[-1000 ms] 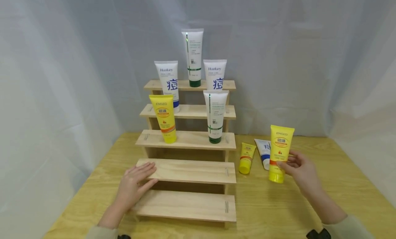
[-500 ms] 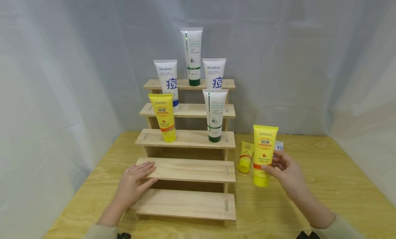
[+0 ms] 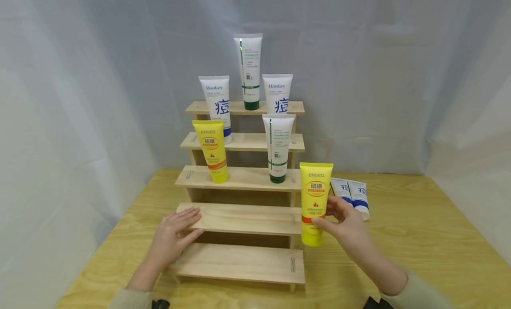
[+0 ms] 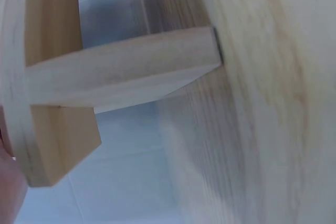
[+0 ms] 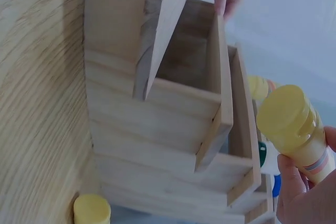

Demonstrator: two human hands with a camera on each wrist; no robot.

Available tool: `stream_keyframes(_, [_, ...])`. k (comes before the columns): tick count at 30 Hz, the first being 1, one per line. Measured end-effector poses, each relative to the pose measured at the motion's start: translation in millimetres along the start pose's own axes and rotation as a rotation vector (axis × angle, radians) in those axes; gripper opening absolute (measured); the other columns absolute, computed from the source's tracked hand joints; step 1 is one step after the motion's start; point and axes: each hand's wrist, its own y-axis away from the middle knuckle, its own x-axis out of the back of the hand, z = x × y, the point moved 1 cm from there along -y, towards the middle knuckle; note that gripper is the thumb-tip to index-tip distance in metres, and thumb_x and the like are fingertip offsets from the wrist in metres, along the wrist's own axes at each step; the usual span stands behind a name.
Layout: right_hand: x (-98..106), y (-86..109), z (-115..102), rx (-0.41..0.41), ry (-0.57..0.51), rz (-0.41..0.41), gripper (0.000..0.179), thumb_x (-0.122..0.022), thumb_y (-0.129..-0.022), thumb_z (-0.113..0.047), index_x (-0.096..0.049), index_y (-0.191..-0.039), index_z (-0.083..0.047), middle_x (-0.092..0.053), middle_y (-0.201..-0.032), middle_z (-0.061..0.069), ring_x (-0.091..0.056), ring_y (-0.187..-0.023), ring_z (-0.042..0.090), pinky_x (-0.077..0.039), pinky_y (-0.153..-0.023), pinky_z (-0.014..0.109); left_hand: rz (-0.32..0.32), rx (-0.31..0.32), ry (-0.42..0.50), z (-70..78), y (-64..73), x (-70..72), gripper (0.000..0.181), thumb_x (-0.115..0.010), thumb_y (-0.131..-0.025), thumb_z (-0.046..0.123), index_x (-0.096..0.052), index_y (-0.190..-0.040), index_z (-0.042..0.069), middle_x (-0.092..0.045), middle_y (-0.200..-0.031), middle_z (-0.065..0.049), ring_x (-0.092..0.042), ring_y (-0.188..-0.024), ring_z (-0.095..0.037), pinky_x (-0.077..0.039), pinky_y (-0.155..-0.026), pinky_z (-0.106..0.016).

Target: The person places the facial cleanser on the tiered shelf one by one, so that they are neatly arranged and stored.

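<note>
My right hand (image 3: 353, 229) pinches a yellow ENSEO squeeze tube (image 3: 316, 198) by its lower half, thumb in front. The tube hangs upright, cap down, at the right end of a stepped wooden display rack (image 3: 239, 218). In the right wrist view its yellow cap (image 5: 283, 116) points toward the camera, off the shelf boards. My left hand (image 3: 175, 233) rests on the left end of the rack's second step from the bottom, fingers laid on the board. The left wrist view shows mostly the rack's side wood (image 4: 126, 72) and a bit of the hand at the edge.
Higher steps carry a standing yellow tube (image 3: 212, 151), white-and-green tubes (image 3: 278, 144) and white-and-blue Hankey tubes (image 3: 215, 104). Two white-and-blue tubes (image 3: 359, 200) lie on the table at right. A lying tube's yellow cap (image 5: 92, 211) shows beside the rack. A pale curtain (image 3: 371, 100) hangs behind.
My right hand has carried the yellow tube left, from over the table to the rack's right end, now covering the small lying yellow tube. The left hand has stayed in place.
</note>
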Motion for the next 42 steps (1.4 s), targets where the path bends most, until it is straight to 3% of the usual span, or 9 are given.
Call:
stream_keyframes(6, [-19,-5.8,-7,0.021,-0.029,-0.041,0.049,-0.071,-0.075,-0.014,-0.049,-0.117,-0.003,-0.057,-0.102,0.011,-0.051,-0.091,0.022,-0.044,-0.079,0.030,-0.021,0.007,0.006,-2.8,-0.7,1.4,0.040,-0.077,-0.062,0.012,-0.066,-0.098,0.002,-0.061,-0.109,-0.010,-0.056,-0.100,-0.028,-0.035,-0.087,-0.055])
stream_keyframes(11, [-34,-13.2,-12,0.065,-0.055,-0.071,0.048,-0.072,-0.073,-0.011,-0.050,-0.115,-0.003,-0.058,-0.100,0.010,-0.053,-0.090,0.023,-0.045,-0.080,0.034,-0.002,-0.014,-0.002,-3.6,1.2,3.0,0.038,-0.076,-0.064,0.017,-0.066,-0.098,0.001,-0.061,-0.109,-0.011,-0.057,-0.100,-0.029,-0.035,-0.087,-0.053])
stream_keyframes(16, [-50,-19.7,-16,0.097,-0.086,-0.080,0.048,-0.073,-0.072,-0.009,-0.051,-0.114,-0.004,-0.059,-0.098,0.009,-0.054,-0.088,0.022,-0.044,-0.081,0.037,0.041,-0.045,0.010,-5.5,4.2,4.6,0.037,-0.071,-0.071,0.028,-0.067,-0.097,0.002,-0.061,-0.108,-0.010,-0.057,-0.098,-0.028,-0.028,-0.099,-0.032])
stream_keyframes(20, [-64,-24.6,-20,0.117,-0.121,-0.097,0.048,-0.074,-0.071,-0.006,-0.052,-0.113,-0.005,-0.059,-0.098,0.009,-0.055,-0.088,0.022,-0.045,-0.079,0.035,0.082,-0.080,0.046,-7.1,5.1,5.4,0.040,-0.063,-0.077,0.037,-0.067,-0.094,0.001,-0.062,-0.105,-0.010,-0.059,-0.096,-0.026,-0.023,-0.100,-0.021])
stream_keyframes(27, [-89,-33.9,-25,0.178,-0.081,-0.078,0.045,-0.074,-0.071,-0.006,-0.053,-0.111,-0.001,-0.060,-0.095,0.009,-0.057,-0.085,0.021,-0.047,-0.078,0.035,0.134,-0.120,0.081,-8.8,5.3,4.9,0.036,-0.067,-0.074,0.032,-0.068,-0.091,-0.001,-0.064,-0.102,-0.011,-0.060,-0.093,-0.026,-0.033,-0.096,-0.029])
stream_keyframes(36, [-122,-46.4,-29,0.208,-0.142,-0.126,0.045,-0.073,-0.072,-0.007,-0.051,-0.110,-0.001,-0.057,-0.098,0.009,-0.054,-0.088,0.020,-0.048,-0.075,0.030,0.138,-0.120,0.076,-8.4,4.7,3.2,0.033,-0.074,-0.067,0.023,-0.068,-0.089,0.000,-0.064,-0.100,-0.012,-0.061,-0.092,-0.024,-0.033,-0.096,-0.028])
stream_keyframes(42, [-145,-51.1,-26,0.226,-0.154,-0.136,0.044,-0.072,-0.072,-0.003,-0.050,-0.110,0.001,-0.057,-0.099,0.011,-0.054,-0.090,0.021,-0.049,-0.071,0.026,0.134,-0.107,0.075,-6.9,3.1,1.6,0.042,-0.061,-0.077,0.040,-0.068,-0.088,0.000,-0.064,-0.100,-0.012,-0.061,-0.090,-0.027,-0.033,-0.096,-0.028])
